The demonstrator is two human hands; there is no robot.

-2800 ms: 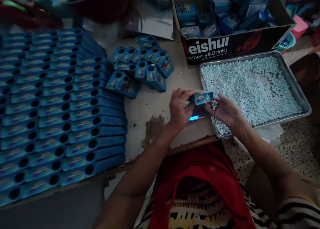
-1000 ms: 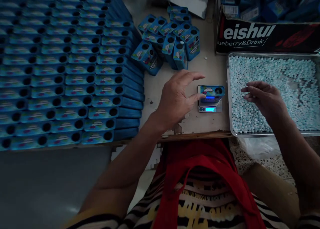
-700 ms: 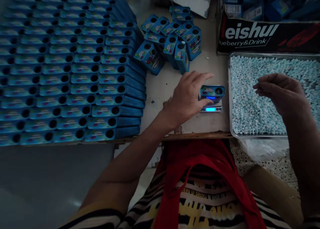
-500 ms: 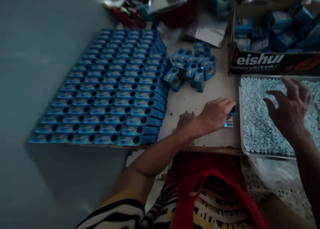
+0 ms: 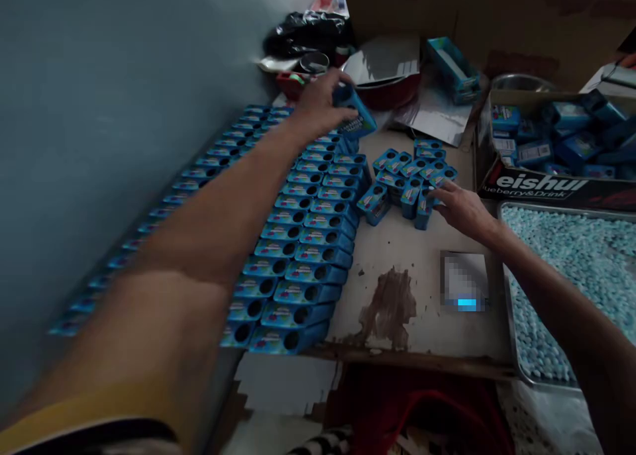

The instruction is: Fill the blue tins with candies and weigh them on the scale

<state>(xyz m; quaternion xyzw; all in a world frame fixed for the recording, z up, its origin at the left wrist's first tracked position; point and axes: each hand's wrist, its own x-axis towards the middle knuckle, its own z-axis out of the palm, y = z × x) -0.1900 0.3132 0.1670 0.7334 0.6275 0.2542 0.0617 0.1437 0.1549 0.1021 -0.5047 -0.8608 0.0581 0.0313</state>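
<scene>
Looks like a candy-packing workshop: rows of blue boxes (image 5: 318,238) at left, metal tray (image 5: 546,383) of candies (image 5: 561,263) lower right, digital scale (image 5: 466,277) between.

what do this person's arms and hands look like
The left hand and right hand are ungloved, with no watch or bracelet visible. The short left sleeve is yellow with a dark band; no right sleeve is in view.

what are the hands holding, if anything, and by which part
The left hand holds a blue box by its left side in view, between thumb and fingers. The right hand is at a loose box; whether it grips cannot be told.
</scene>
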